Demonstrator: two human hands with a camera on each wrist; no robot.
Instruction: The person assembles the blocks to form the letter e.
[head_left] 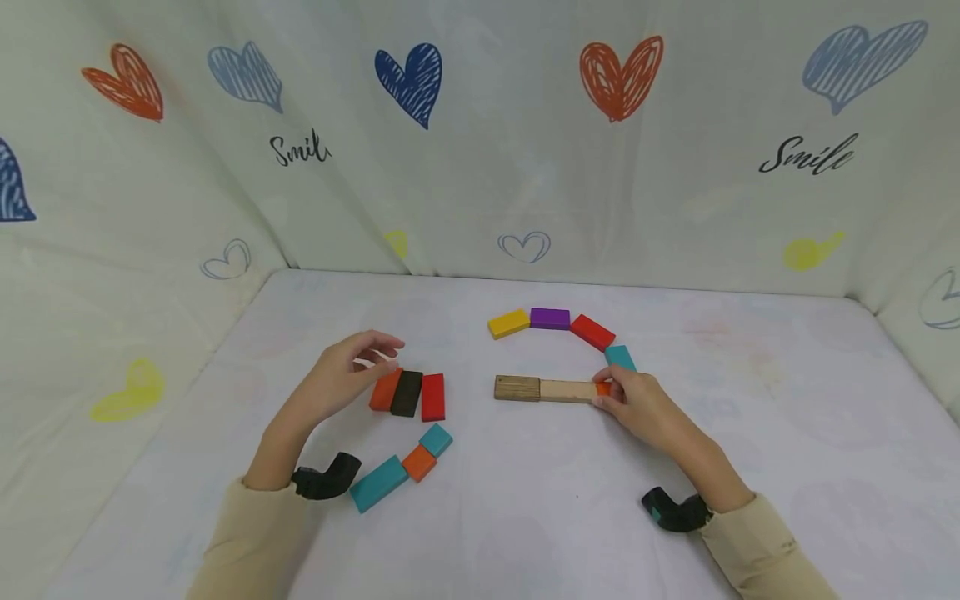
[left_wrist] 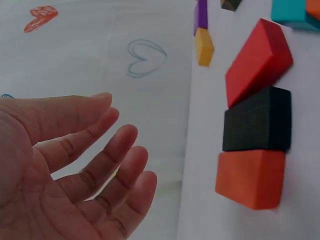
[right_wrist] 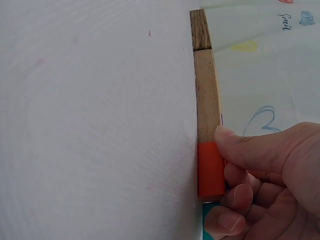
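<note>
My right hand (head_left: 643,407) pinches an orange block (right_wrist: 211,170) between thumb and fingers at the right end of a straight row. A light wooden block (head_left: 566,391) and a dark-grained wooden block (head_left: 517,388) continue that row leftward, end to end. Partly behind the hand, a teal block (head_left: 620,357) lies at the lower end of a curved line. My left hand (head_left: 341,375) hovers with loosely bent fingers and holds nothing, as the left wrist view also shows. Close by it stand an orange block (left_wrist: 250,178), a black block (left_wrist: 256,120) and a red block (left_wrist: 260,62).
Yellow (head_left: 509,323), purple (head_left: 550,318) and red (head_left: 592,332) blocks form the rest of the curve at the back. Nearer the front left, a long teal block (head_left: 379,483), a small orange block (head_left: 419,462) and a small teal block (head_left: 437,439) lie in a slanted line.
</note>
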